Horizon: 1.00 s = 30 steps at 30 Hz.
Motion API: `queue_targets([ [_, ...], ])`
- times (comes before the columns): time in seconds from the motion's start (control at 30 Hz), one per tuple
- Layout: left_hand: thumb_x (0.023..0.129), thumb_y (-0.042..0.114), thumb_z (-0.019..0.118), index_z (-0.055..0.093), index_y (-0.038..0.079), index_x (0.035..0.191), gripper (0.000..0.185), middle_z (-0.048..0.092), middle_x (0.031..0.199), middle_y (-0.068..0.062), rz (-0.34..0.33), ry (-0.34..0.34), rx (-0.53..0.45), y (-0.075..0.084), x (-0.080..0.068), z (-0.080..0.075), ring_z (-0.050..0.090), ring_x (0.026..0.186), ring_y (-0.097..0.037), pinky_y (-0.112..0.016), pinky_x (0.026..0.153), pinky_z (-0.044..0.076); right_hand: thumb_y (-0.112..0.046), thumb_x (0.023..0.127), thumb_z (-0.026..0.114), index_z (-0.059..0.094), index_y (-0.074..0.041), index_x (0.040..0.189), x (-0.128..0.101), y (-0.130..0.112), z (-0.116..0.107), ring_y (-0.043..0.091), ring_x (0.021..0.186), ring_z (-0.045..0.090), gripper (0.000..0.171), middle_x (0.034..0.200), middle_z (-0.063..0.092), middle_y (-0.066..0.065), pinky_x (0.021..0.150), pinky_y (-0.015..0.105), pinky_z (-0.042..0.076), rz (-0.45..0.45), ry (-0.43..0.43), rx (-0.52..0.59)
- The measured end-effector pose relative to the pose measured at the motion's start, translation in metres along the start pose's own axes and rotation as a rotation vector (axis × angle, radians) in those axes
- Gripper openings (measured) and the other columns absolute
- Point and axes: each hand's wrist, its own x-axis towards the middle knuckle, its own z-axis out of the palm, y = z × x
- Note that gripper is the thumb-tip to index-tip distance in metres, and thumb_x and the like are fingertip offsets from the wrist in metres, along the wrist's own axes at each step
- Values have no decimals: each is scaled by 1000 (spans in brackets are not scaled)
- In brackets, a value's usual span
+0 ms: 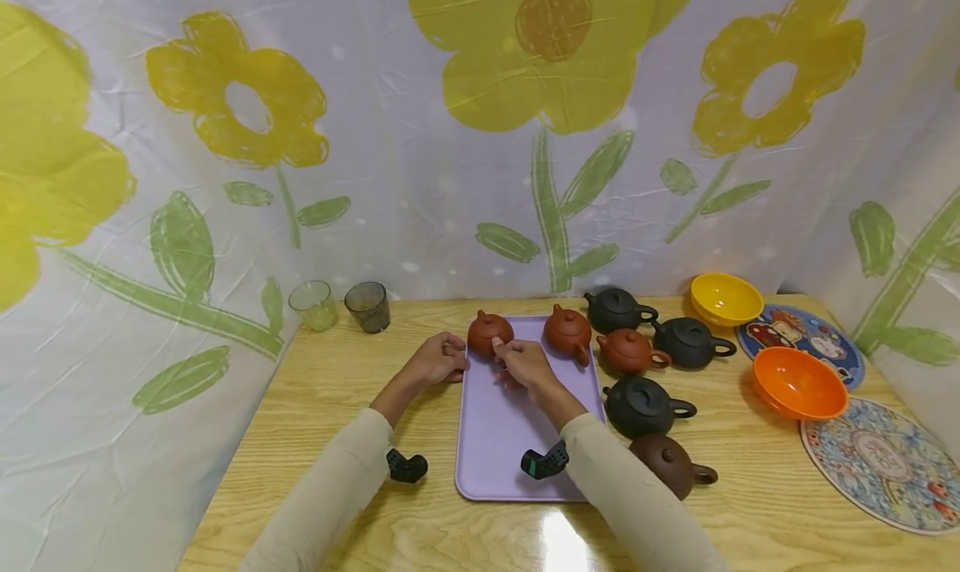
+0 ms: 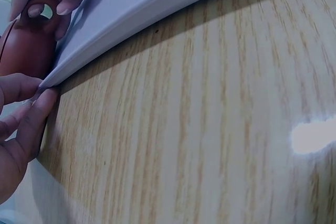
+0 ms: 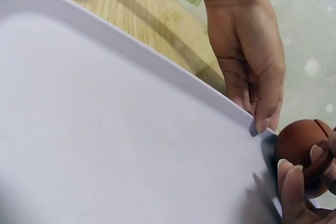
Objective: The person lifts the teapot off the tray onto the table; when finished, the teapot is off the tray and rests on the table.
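A reddish-brown clay teapot (image 1: 487, 326) sits at the far left corner of a lilac tray (image 1: 495, 455). My right hand (image 1: 527, 365) grips this teapot by its handle, the fingers curled about the loop in the left wrist view. At the tray's left rim, close beside the teapot, my left hand (image 1: 437, 360) pinches the edge between thumb and fingers. The right wrist view shows the left hand (image 3: 254, 61) on the rim and the teapot (image 3: 296, 145) at the corner. A second reddish-brown teapot (image 1: 567, 330) rests at the tray's far right corner.
Right of the tray stand several teapots: black ones (image 1: 641, 407), a reddish one (image 1: 626, 351) and a dark brown one (image 1: 662, 464). Beyond are a yellow bowl (image 1: 726, 298), an orange bowl (image 1: 798, 384) and round patterned mats (image 1: 885, 464). A greenish glass (image 1: 315, 307) and a grey glass (image 1: 367, 307) stand back left.
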Motion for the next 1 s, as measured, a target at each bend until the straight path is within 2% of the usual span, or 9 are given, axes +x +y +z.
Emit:
queue_targets([
  [0.23, 91, -3, 63, 51, -6, 124, 36, 64, 109, -20, 4, 7, -20, -2, 2, 2, 65, 84, -18, -30, 72, 61, -29, 101, 61, 64, -1, 84, -4, -3, -5, 13, 61, 60, 33, 77, 59, 4, 52, 21, 50, -3, -29, 44],
  [0.37, 92, -2, 62, 52, -6, 125, 35, 62, 110, -19, 6, 9, -4, -1, 1, 2, 66, 87, -19, -31, 73, 62, -29, 100, 62, 65, -3, 82, -11, -6, -11, 13, 64, 62, 32, 79, 62, 6, 53, 22, 51, -15, -44, 1],
  [0.63, 92, -4, 61, 51, -7, 124, 34, 60, 109, -18, 1, 10, -11, 0, 3, 2, 64, 89, -20, -30, 72, 61, -31, 99, 64, 67, 3, 91, -31, -21, -32, 18, 73, 68, 35, 88, 69, 13, 61, 28, 55, -77, -97, -73],
  [0.83, 92, -4, 62, 49, -7, 126, 37, 60, 110, -20, -4, 0, -13, 2, 2, 1, 65, 88, -20, -30, 72, 61, -35, 98, 65, 70, -1, 91, -50, -35, -49, 27, 83, 71, 35, 87, 68, 7, 68, 34, 57, -112, -127, -129],
  [1.0, 90, -4, 64, 50, -7, 125, 37, 60, 107, -18, -2, 7, -11, 1, 2, 2, 65, 83, -19, -30, 72, 62, -36, 97, 66, 71, -2, 92, -65, -40, -66, 23, 84, 70, 34, 92, 68, 4, 69, 33, 56, -134, -151, -162],
])
